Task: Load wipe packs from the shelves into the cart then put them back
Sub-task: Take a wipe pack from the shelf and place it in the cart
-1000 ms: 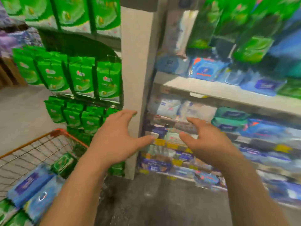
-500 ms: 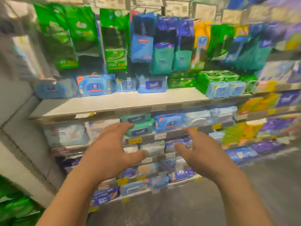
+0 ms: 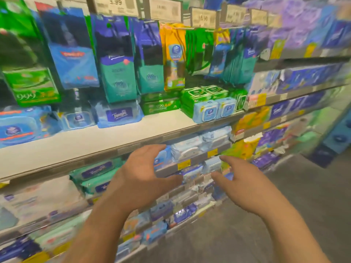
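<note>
Pale blue soft-film wipe packs [image 3: 187, 149] are stacked on the second shelf, directly beyond the two raised hands and just under the lip of the white shelf board [image 3: 106, 141]. More packs are ranged around them: a blue Tempo-branded pack [image 3: 119, 115] and light blue lidded packs [image 3: 212, 111] stand on the white board above, teal packs [image 3: 95, 174] lie to the left on the same tier as the pale ones, and tall teal and blue pouches [image 3: 118, 76] hang from pegs under the price tags [image 3: 115, 5]. No cart is shown in this view.

The left hand [image 3: 140, 179] is held with fingers spread and gently curved, thumb pointing right; nothing is gripped. The right hand [image 3: 241, 184] mirrors it, fingers wide and lightly bent, thumb pointing left, also empty. A gap is left between the two, palms turned toward each other, in front of the yellow price labels [image 3: 183, 164] on the shelf edge. Neither hand appears to touch a pack, though blur makes this hard to confirm.

The step in hand is judged to be a reach toward the shelf to take a pack, so the loading phase is probably under way. For the next move, both hands would need to be carried forward under the white board, closed from either side on one pale pack, and the pack drawn out level so that its neighbours are not dragged off the tier.
</note>
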Demonstrator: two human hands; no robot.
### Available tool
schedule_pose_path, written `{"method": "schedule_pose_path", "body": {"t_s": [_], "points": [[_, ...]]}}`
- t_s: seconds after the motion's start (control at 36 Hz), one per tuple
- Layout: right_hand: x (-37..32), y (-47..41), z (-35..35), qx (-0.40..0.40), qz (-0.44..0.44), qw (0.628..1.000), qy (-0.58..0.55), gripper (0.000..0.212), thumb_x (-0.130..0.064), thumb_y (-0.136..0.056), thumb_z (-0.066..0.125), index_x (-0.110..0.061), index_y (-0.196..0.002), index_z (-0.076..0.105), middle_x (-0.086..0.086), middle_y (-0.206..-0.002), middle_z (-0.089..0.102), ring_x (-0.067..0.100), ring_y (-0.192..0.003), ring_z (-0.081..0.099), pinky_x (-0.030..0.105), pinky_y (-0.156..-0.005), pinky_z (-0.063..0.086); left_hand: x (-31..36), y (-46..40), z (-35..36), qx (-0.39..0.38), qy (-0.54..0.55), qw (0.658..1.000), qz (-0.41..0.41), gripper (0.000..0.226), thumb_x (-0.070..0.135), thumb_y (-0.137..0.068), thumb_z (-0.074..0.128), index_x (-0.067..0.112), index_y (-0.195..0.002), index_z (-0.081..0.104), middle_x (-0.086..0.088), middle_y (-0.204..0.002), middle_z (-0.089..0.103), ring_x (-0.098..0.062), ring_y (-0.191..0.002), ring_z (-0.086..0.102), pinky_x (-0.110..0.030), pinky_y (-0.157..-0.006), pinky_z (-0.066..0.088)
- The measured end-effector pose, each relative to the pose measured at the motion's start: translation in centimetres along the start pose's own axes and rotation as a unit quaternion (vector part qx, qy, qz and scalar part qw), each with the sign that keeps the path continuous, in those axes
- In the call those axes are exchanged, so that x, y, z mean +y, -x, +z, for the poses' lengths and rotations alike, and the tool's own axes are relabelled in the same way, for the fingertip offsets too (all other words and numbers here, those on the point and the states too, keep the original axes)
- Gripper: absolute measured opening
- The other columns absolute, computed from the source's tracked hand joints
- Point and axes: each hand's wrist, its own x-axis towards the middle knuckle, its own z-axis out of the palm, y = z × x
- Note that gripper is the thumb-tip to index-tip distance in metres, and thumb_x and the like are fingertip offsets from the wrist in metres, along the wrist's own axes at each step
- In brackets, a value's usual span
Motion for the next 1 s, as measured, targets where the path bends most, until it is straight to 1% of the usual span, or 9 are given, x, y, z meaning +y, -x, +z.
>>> {"method": "schedule_pose_path", "body": {"t_s": [0.08,0.14,0.19,0.33,0.47,0.64,0.72,0.89,1.0], "points": [[0.9,-3.0,-0.7,0.026,0.015,1.000,0.007,0.064,-0.053,-0.094,0.060,-0.030,-0.151,0.043,-0.004,-0.147,0.052,0.011,-0.121,0.056,0.027,-0.099,0.040,-0.1,-4.1,1.5,0.001,0.007,1.000,0.014,0.094,0.077,-0.067,0.071,0.041,-0.149,0.041,0.026,-0.148,0.041,0.001,-0.137,0.034,-0.021,-0.113,0.029],[1.3,-5.0,-1.3,0.041,0.021,0.999,0.015,0.061,-0.049,-0.095,0.060,-0.028,-0.150,0.045,-0.003,-0.146,0.053,0.012,-0.125,0.054,0.024,-0.097,0.038,0.0,-6.7,2.3,0.009,0.024,0.999,0.024,0.098,0.086,-0.059,0.058,0.044,-0.146,0.044,0.028,-0.142,0.044,0.000,-0.137,0.038,-0.022,-0.112,0.032],[1.6,-7.1,-1.9,0.054,0.023,0.998,0.028,0.061,-0.048,-0.095,0.061,-0.027,-0.150,0.046,-0.002,-0.147,0.053,0.013,-0.129,0.053,0.024,-0.098,0.038,-0.1,-9.5,3.0,0.005,0.044,0.999,0.018,0.096,0.086,-0.060,0.060,0.045,-0.145,0.044,0.029,-0.139,0.042,0.001,-0.136,0.038,-0.022,-0.113,0.032],[2.9,-11.9,-3.3,0.061,0.045,0.996,0.048,0.063,-0.051,-0.095,0.059,-0.027,-0.151,0.044,-0.001,-0.146,0.055,0.014,-0.133,0.050,0.024,-0.102,0.038,0.3,-15.8,4.2,-0.022,0.052,0.998,0.020,0.101,0.089,-0.060,0.052,0.043,-0.149,0.039,0.017,-0.154,0.037,-0.004,-0.142,0.034,-0.029,-0.120,0.028],[4.7,-15.3,-4.2,0.062,0.060,0.995,0.043,0.063,-0.048,-0.095,0.060,-0.025,-0.152,0.044,-0.004,-0.154,0.046,0.014,-0.139,0.046,0.023,-0.107,0.035,1.4,-20.9,5.4,-0.015,0.032,0.999,0.019,0.075,0.060,-0.083,0.068,0.036,-0.150,0.043,0.009,-0.155,0.042,-0.011,-0.142,0.037,-0.032,-0.118,0.031],[7.1,-19.4,-5.1,0.063,0.052,0.996,0.039,0.062,-0.049,-0.095,0.060,-0.026,-0.150,0.044,-0.003,-0.151,0.049,0.014,-0.138,0.045,0.027,-0.106,0.037,2.9,-25.3,6.9,-0.007,0.030,1.000,0.006,0.082,0.068,-0.074,0.057,0.031,-0.147,0.050,0.004,-0.151,0.051,-0.015,-0.138,0.044,-0.029,-0.112,0.034],[8.5,-22.4,-5.4,0.063,0.030,0.997,0.042,0.063,-0.048,-0.095,0.060,-0.025,-0.152,0.043,-0.004,-0.151,0.050,0.013,-0.133,0.050,0.025,-0.098,0.039,3.7,-27.1,8.1,0.028,0.049,0.998,-0.009,0.063,0.056,-0.085,0.069,0.030,-0.142,0.055,0.004,-0.142,0.057,-0.016,-0.130,0.048,-0.024,-0.097,0.034],[11.2,-29.4,-5.5,0.058,-0.047,0.995,0.061,0.068,-0.040,-0.094,0.067,-0.016,-0.152,0.041,0.006,-0.153,0.047,0.025,-0.138,0.045,0.034,-0.110,0.037,5.5,-30.0,10.7,0.060,0.011,0.997,-0.045,0.062,0.048,-0.095,0.061,0.036,-0.152,0.040,0.005,-0.151,0.042,-0.020,-0.138,0.030,-0.031,-0.112,0.027],[13.8,-34.1,-4.7,0.076,-0.135,0.980,0.126,0.072,-0.045,-0.089,0.066,-0.012,-0.148,0.041,0.013,-0.150,0.042,0.039,-0.144,0.031,0.051,-0.115,0.033,6.5,-31.5,13.1,0.098,-0.042,0.993,-0.047,0.067,0.052,-0.096,0.058,0.033,-0.156,0.034,0.007,-0.156,0.034,-0.023,-0.133,0.026,-0.032,-0.114,0.022]]}}
